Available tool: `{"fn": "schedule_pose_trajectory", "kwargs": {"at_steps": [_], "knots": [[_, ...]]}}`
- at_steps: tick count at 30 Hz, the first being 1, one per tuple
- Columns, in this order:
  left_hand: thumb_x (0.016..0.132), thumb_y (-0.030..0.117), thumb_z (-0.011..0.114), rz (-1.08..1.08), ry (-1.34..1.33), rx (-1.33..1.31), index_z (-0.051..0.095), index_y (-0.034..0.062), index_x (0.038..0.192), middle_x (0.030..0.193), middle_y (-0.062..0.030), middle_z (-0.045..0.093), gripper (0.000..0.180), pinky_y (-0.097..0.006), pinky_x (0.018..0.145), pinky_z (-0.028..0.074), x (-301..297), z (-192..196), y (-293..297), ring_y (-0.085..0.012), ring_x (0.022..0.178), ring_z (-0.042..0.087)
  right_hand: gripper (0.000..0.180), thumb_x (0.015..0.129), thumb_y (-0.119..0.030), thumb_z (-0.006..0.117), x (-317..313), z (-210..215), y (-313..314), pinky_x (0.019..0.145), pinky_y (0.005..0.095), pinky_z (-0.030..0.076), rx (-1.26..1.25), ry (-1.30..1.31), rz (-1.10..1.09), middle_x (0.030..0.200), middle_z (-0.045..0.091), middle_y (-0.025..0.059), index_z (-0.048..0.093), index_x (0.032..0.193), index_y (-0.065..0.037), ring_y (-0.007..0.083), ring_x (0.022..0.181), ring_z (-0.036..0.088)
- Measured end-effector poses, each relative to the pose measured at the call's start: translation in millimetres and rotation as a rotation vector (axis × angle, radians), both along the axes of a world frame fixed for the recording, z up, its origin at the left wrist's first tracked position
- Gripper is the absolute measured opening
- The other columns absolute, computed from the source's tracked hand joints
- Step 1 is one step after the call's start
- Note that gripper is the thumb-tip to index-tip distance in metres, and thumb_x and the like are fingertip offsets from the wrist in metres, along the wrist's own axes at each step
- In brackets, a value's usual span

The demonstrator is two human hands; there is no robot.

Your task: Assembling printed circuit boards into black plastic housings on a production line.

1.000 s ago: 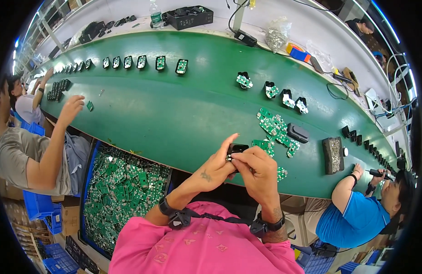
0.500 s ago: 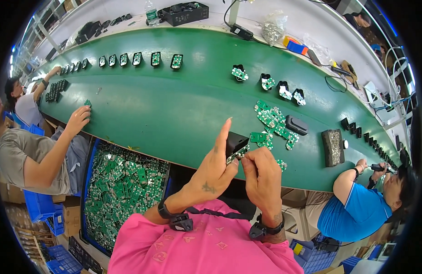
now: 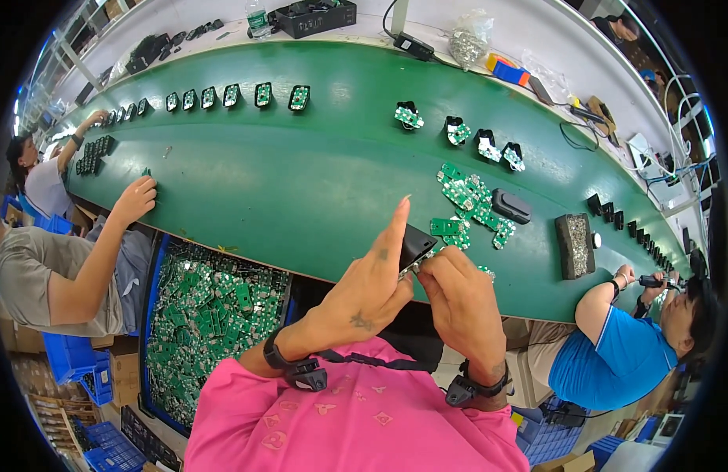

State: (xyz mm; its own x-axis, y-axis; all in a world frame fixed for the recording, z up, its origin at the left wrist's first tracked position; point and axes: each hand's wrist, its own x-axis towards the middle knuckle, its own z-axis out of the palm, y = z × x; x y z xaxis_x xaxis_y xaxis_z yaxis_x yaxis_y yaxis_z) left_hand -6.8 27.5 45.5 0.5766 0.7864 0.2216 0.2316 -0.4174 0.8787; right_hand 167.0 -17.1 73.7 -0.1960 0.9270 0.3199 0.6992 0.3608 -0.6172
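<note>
My left hand [image 3: 370,285] grips a small black plastic housing [image 3: 416,242] at the near edge of the green table, its index finger stretched up along the side. A strip of circuit board [image 3: 406,271] shows at the housing's lower edge, beside my thumb. Against that same edge my right hand [image 3: 463,297] closes its fingertips; what they pinch, if anything, is hidden. Just beyond my hands lie loose green circuit boards [image 3: 468,197] in a heap, with a closed black case [image 3: 511,206] touching their right side.
Housings with boards [image 3: 263,95] line the far side of the green table [image 3: 301,181]. A rough dark block [image 3: 575,248] stands to the right. At left, a blue-rimmed bin [image 3: 149,315] holds many boards. Co-workers sit left and right; a co-worker's hand [image 3: 136,198] rests on the table.
The housing has tilted in my left hand, so less of its board shows. My right hand has shifted slightly nearer and right. The left co-worker's hand has lowered onto the table.
</note>
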Motion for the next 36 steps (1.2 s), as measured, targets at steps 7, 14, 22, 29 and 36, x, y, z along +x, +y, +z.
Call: {"fn": "schedule_pose_trajectory", "kwargs": {"at_steps": [7,14,22,29,36], "knots": [[0.089,0.003,0.05,-0.012,0.058,-0.081,0.002,-0.0054,0.157,0.143,-0.0396,0.038,0.084,-0.047,0.111,0.035,0,4,4,-0.0536,0.129,0.046,0.008,0.089,0.003,0.063,1,-2,2,0.061,0.0448,0.045,0.034,-0.13,0.014,0.087,0.057,0.0144,0.06,0.095,0.0,0.0379,0.073,0.059],[0.089,0.004,0.049,0.009,0.001,-0.03,0.002,-0.005,0.157,0.139,-0.0382,0.042,0.083,-0.048,0.107,0.038,1,6,8,-0.053,0.123,0.049,0.009,0.089,0.005,0.062,-4,-9,3,0.061,0.0448,0.044,0.057,0.017,-0.052,0.087,0.058,0.0159,0.059,0.096,0.0,0.0387,0.072,0.058],[0.09,0.007,0.047,-0.095,0.059,-0.079,0.003,-0.0067,0.156,0.126,-0.0361,0.051,0.08,-0.049,0.097,0.043,-1,6,12,-0.052,0.109,0.056,0.007,0.088,0.002,0.063,5,4,2,0.062,0.0442,0.045,0.0,-0.094,0.034,0.085,0.056,0.0158,0.059,0.093,0.0,0.0394,0.072,0.057],[0.09,0.008,0.048,-0.149,0.081,-0.091,0.006,-0.0053,0.156,0.125,-0.0361,0.053,0.08,-0.051,0.093,0.044,-4,10,12,-0.0531,0.103,0.057,0.006,0.089,-0.001,0.064,12,10,2,0.063,0.0412,0.045,-0.117,-0.001,0.095,0.083,0.055,0.015,0.059,0.091,0.0,0.0359,0.073,0.056],[0.091,0.009,0.049,-0.119,0.049,-0.076,0.007,-0.0061,0.156,0.122,-0.037,0.054,0.079,-0.052,0.091,0.045,-4,16,7,-0.0536,0.103,0.057,0.005,0.086,0.002,0.064,8,8,-1,0.061,0.0387,0.044,-0.092,0.006,0.037,0.077,0.054,0.0131,0.059,0.088,0.001,0.031,0.068,0.055]]}}
